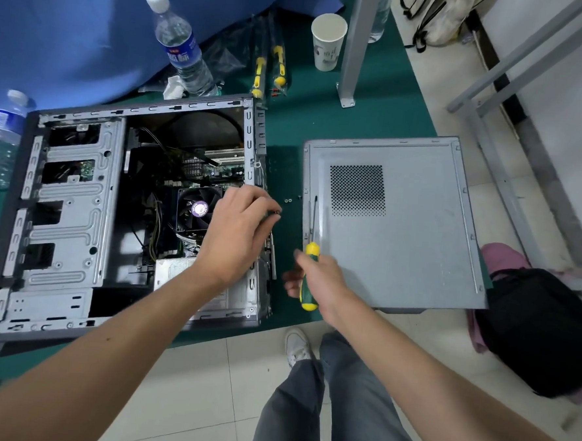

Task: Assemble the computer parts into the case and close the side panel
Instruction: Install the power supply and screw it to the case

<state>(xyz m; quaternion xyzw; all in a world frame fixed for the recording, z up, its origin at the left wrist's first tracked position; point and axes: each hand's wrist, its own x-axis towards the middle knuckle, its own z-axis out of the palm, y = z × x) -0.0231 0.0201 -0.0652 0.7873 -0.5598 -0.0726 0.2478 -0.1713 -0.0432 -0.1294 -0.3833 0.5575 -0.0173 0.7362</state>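
Fingers (270, 207) of the left hand (238, 230) pinch what may be a screw at the open case (65, 206), right hand (316, 283) grips a screwdriver (311, 255), side panel (417, 245) beyond it unfitted.

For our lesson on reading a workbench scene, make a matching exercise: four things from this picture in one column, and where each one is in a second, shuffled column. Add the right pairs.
Things
1. screwdriver
2. side panel
3. paper cup
4. fan

Places
A. inside the open computer case
B. held in the right hand
C. lying flat on the green mat, right of the case
D. standing at the far edge of the mat, beside a metal post

Pairs: 1-B, 2-C, 3-D, 4-A
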